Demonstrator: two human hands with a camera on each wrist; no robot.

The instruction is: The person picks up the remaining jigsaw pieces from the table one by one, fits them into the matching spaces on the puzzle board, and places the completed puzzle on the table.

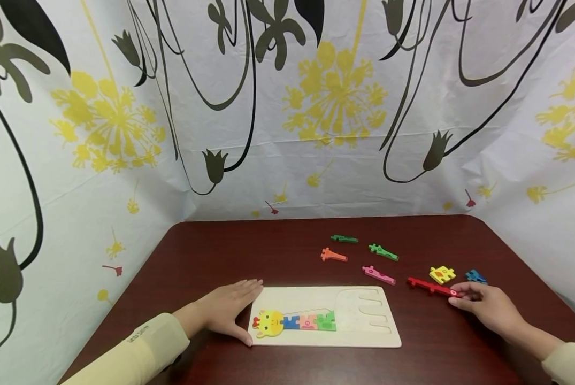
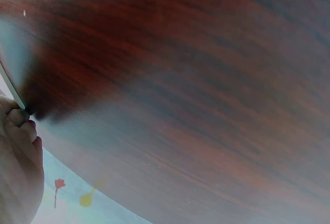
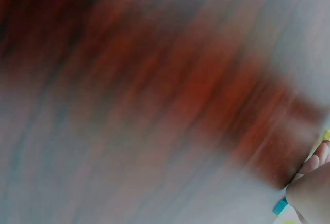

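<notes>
In the head view a pale wooden puzzle board (image 1: 364,338) lies on the dark table, with a yellow giraffe head (image 1: 270,323) and a blue, an orange and a green body piece (image 1: 326,321) set in a row in its recess. My left hand (image 1: 229,307) rests at the board's left edge, fingers extended and thumb at the near corner. With thumb and fingers my right hand (image 1: 491,309) pinches the right end of a long red puzzle piece (image 1: 429,286) with small knobs along one side. Only part of each hand shows in the wrist views.
Beyond the board lie a dark green piece (image 1: 344,239), a light green piece (image 1: 383,252), an orange piece (image 1: 334,255) and a pink piece (image 1: 378,275). A yellow piece (image 1: 442,275) and a blue piece (image 1: 475,276) sit near the right hand. A patterned curtain (image 1: 335,187) borders the table.
</notes>
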